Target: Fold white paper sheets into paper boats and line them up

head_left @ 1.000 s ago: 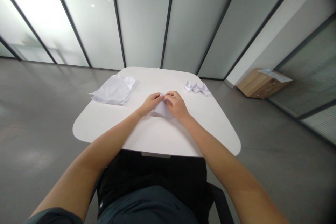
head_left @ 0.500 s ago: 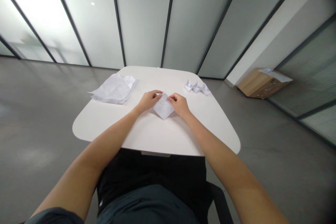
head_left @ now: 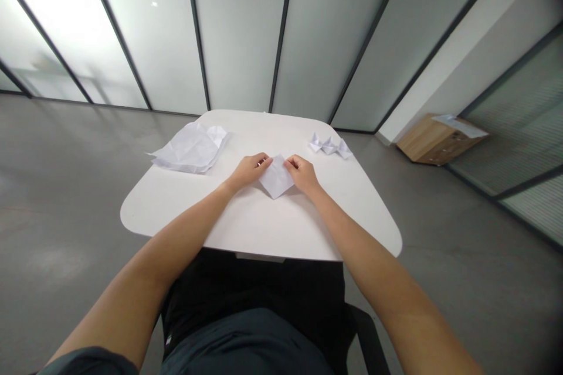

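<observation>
A folded piece of white paper (head_left: 276,179), diamond-shaped with one corner toward me, is held just above the middle of the table. My left hand (head_left: 251,170) pinches its left edge between thumb and fingers. On the opposite edge, my right hand (head_left: 302,171) has a similar pinch. The paper's far corner shows between the two hands. Its underside is hidden from me.
Crumpled white sheets (head_left: 189,149) lie in a loose pile at the table's far left. Several small folded paper pieces (head_left: 329,146) stand in a row at the far right. The white table (head_left: 264,228) has rounded corners. A wooden box (head_left: 435,139) sits on the floor.
Both hands have shifted very slightly, the right one a little to the right along the paper's edge. The paper's top corner looks flatter and more spread between them.
</observation>
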A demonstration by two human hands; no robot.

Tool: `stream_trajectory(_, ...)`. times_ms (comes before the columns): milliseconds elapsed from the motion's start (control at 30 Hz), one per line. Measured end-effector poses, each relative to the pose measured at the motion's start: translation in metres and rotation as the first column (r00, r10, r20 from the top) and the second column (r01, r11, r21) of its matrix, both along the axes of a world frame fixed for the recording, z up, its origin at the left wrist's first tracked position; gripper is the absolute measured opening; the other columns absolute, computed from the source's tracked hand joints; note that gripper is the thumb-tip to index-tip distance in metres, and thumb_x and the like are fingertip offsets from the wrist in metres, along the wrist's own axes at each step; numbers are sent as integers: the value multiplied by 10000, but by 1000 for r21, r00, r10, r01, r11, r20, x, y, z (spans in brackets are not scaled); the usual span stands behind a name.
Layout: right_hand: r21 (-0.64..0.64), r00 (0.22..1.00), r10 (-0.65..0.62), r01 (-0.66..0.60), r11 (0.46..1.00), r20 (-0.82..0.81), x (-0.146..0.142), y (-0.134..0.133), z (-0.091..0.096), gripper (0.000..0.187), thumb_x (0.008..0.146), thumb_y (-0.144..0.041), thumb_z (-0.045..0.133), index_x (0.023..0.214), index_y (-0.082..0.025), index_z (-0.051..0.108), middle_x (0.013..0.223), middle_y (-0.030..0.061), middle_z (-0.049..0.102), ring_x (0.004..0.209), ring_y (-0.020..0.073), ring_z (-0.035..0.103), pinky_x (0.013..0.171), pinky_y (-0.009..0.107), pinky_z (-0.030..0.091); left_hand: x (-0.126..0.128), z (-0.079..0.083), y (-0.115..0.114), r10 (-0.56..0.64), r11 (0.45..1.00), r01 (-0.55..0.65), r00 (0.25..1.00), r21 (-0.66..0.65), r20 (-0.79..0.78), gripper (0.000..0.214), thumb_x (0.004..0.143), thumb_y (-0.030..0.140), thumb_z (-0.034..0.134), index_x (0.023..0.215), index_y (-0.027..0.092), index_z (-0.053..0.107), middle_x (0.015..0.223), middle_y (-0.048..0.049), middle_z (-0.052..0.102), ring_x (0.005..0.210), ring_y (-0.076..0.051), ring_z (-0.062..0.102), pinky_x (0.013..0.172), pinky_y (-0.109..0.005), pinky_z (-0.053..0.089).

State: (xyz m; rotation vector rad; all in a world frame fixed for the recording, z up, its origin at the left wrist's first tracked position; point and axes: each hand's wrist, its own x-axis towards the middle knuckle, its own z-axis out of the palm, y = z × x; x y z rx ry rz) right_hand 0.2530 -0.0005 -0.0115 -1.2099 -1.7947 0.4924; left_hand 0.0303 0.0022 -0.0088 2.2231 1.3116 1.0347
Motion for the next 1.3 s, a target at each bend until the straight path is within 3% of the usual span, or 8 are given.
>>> stream_trajectory(133,18,1000,31,-31,999,0,-1,-2,-1,254,900,-449,581,780,-229,625,702,-5,615,674,179,530,656,310,406,2,-4,2,26,1000,-26,1000,-2,-17,390,1008,503,537,1147,207,749,888,-48,769,766,-192,668,720,-279,440)
stream_trajectory(367,7,998,52,-52,999,29,-1,0,-7,349,950,-538,549,852,-227,675,736,3,656,707,191,571,673,307,426,-3,-2,4,-34,999,34,999,3,-3,400,969,520,561,1021,181,768,754,-14,705,663,-159,565,642,-271,374)
stream_trajectory(500,22,998,44,-45,999,45,-1,1,-5,302,944,-481,560,835,-227,680,731,6,661,696,191,564,673,312,427,-4,-3,3,-64,998,64,998,4,5,412,964,532,557,1010,181,769,720,-2,671,652,-154,546,637,-274,362)
stream_trajectory(767,47,999,36,-37,998,5,-1,1,-1,261,928,-434,571,826,-224,686,729,6,645,701,192,561,674,316,428,-5,2,6,-43,999,43,999,-1,7,370,959,489,547,885,186,745,683,-2,625,659,-166,530,632,-288,336)
stream_trajectory(900,13,999,35,-35,999,-1,1,2,-2,297,941,-471,592,968,-223,753,751,10,693,704,194,597,699,322,461,-11,0,10,-15,1000,15,1000,22,-2,353,967,472,537,877,193,732,693,-8,634,653,-169,536,638,-296,339)
stream_trajectory(1000,-64,996,76,-74,995,38,10,4,-3,276,904,-389,657,1087,-217,771,757,7,723,687,186,621,717,323,492,-21,-5,17,55,998,-54,998,33,-24,356,968,478,543,897,198,751,712,-21,663,654,-175,552,636,-301,344)
stream_trajectory(1100,-113,990,112,-101,988,90,18,9,-7,213,857,-273,705,1044,-210,788,849,23,773,753,181,670,777,321,518,-30,-11,23,80,997,-79,995,20,-61,363,968,482,555,941,201,784,741,-32,695,675,-180,581,650,-298,378)
stream_trajectory(1300,-121,966,51,-20,992,252,26,19,-16,165,881,-191,717,1029,-216,785,883,18,796,812,171,705,837,303,526,-37,-16,26,-25,996,15,993,-84,-119,377,942,419,661,1255,228,749,980,-36,786,836,-174,696,794,-267,506)
